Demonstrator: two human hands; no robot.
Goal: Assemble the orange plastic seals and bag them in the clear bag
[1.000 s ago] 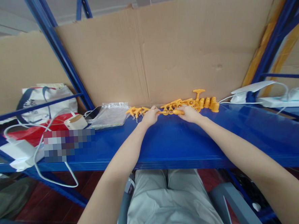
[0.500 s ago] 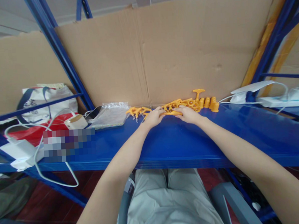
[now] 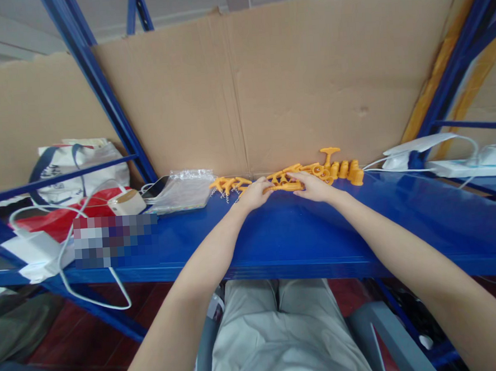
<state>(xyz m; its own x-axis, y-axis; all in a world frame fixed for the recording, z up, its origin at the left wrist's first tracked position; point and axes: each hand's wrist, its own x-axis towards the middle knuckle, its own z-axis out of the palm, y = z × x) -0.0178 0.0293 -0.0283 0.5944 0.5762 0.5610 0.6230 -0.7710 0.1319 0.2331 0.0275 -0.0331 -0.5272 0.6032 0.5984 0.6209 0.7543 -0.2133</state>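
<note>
Along the back of the blue shelf [image 3: 293,233] runs a row of yellow plastic corkscrew pieces [image 3: 288,187]. My left hand [image 3: 257,193] curls round the left end of the front pieces, thumb nearest me. At their right end, my right hand [image 3: 314,188] grips with bent fingers, its thumb apart from the forefinger. Left of my left hand lie several T-handled corkscrews [image 3: 230,185] with metal spirals toward me. Hollow yellow sleeves [image 3: 355,174] stand at the right, and one T-shaped handle [image 3: 329,156] sticks up behind them. My fingers partly hide the middle pieces.
A cardboard sheet [image 3: 309,81] closes off the back. On the left are a clear plastic bag [image 3: 181,190], a white charger [image 3: 126,203], looped cables and a cloth bag [image 3: 79,170]. A white power strip [image 3: 474,167] lies at the right, near the blue post.
My right hand has shifted slightly at the right end of the pieces, and its fingers sit a little differently. My left hand stays almost where it was.
</note>
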